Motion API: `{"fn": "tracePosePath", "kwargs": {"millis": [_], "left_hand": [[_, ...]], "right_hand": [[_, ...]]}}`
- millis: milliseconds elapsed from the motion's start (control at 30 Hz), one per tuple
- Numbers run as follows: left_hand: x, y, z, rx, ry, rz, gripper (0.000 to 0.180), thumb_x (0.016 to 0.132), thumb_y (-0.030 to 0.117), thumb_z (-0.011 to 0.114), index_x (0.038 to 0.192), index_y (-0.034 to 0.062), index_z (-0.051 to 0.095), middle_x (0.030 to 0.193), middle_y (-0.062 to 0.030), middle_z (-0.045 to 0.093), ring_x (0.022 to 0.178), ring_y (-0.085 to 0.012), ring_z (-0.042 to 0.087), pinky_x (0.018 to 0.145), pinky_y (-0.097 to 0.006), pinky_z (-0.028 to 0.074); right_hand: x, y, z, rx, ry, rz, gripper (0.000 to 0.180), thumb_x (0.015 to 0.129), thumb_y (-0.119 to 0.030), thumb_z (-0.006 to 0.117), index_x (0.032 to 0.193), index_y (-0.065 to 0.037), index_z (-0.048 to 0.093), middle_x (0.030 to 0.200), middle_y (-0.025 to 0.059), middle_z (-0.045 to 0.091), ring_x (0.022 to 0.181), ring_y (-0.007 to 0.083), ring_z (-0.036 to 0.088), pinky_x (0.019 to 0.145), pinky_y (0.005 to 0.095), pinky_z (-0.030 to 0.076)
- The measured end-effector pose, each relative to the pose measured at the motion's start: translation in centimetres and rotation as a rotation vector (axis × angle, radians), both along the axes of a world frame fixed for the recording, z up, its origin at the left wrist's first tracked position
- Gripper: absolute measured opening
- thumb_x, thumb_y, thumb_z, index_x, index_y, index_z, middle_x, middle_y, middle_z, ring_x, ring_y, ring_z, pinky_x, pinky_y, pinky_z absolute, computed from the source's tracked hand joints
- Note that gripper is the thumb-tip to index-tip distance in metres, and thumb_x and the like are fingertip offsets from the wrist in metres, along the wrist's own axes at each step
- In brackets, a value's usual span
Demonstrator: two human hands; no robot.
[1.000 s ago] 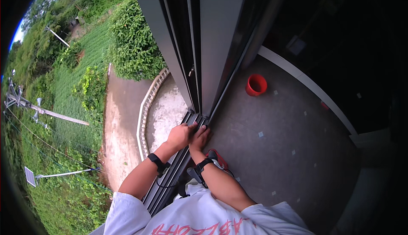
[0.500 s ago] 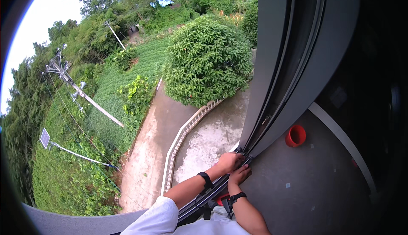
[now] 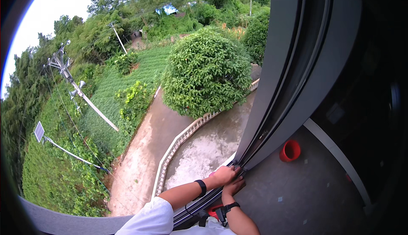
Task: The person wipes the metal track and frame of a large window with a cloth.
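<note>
Both my hands meet at the lower corner of a grey window frame (image 3: pixel 274 61), where its dark grooved channel joins the sill track (image 3: pixel 182 213). My left hand (image 3: pixel 224 175) reaches across from the outdoor side, fingers curled down at the corner. A bit of pink material (image 3: pixel 212 174) shows beside it, too small to name. Just nearer and to the right, my right hand (image 3: pixel 233 186) presses against the inner side of the track, its fingers bent. Whatever the fingertips hold is hidden. Each wrist wears a black band.
A red bucket (image 3: pixel 290 150) stands on the grey indoor floor (image 3: pixel 272 209), right of the frame. Something red (image 3: pixel 214 211) lies close to my body. Far below outside are a paved yard with a white balustrade (image 3: pixel 170 154), a round tree (image 3: pixel 208 71) and a utility pole (image 3: pixel 91 103).
My view has shifted a little, so the hands and frame corner sit lower and slightly left in the picture. Both hands stay at the same corner of the frame.
</note>
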State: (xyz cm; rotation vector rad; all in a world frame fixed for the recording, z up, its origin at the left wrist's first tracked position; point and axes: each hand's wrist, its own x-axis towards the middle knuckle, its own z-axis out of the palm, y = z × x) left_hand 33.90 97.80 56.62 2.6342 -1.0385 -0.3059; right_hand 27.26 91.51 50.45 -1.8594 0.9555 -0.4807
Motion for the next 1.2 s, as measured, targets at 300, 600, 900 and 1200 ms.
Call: {"fn": "tracePosePath", "kwargs": {"millis": [300, 600, 900, 1200], "left_hand": [[0.3, -0.4, 0.1, 0.156, 0.066, -0.019, 0.036, 0.098, 0.033, 0.051, 0.123, 0.0096, 0.06, 0.095, -0.0183, 0.067, 0.073, -0.0383, 0.07, 0.06, -0.049, 0.057], [0.1, 0.0, 1.0, -0.08, 0.058, 0.115, 0.031, 0.089, 0.031, 0.063, 0.114, 0.0123, 0.064, 0.084, -0.018, 0.068, 0.077, -0.0394, 0.069, 0.063, -0.051, 0.055], [-0.8, 1.4, 2.2, -0.113, 0.177, 0.163, 0.021, 0.088, 0.03, 0.065, 0.103, 0.0168, 0.072, 0.081, -0.0155, 0.069, 0.075, -0.0393, 0.068, 0.064, -0.05, 0.055], [1.0, -0.6, 1.6, -0.185, 0.159, 0.245, 0.027, 0.083, 0.029, 0.067, 0.107, 0.0175, 0.073, 0.087, -0.0152, 0.071, 0.081, -0.0378, 0.069, 0.069, -0.048, 0.056]], "right_hand": [[0.0, -0.7, -1.7, -0.012, 0.016, -0.013, 0.046, 0.107, -0.037, 0.036, 0.104, 0.006, 0.054, 0.105, 0.0314, 0.055, 0.098, 0.0474, 0.052, 0.089, 0.0534, 0.044], [0.2, 0.0, -1.2, -0.002, -0.003, -0.064, 0.045, 0.108, -0.034, 0.036, 0.109, 0.007, 0.054, 0.106, 0.0342, 0.056, 0.099, 0.0503, 0.054, 0.09, 0.0538, 0.045], [-0.1, -0.2, -0.4, 0.057, -0.011, -0.096, 0.049, 0.109, -0.037, 0.037, 0.106, 0.01, 0.053, 0.106, 0.0373, 0.056, 0.098, 0.0523, 0.054, 0.088, 0.0538, 0.044], [-0.2, 0.1, -2.2, 0.009, -0.039, -0.069, 0.045, 0.108, -0.035, 0.038, 0.105, 0.007, 0.054, 0.106, 0.0347, 0.056, 0.097, 0.0502, 0.054, 0.088, 0.0535, 0.044]]}}
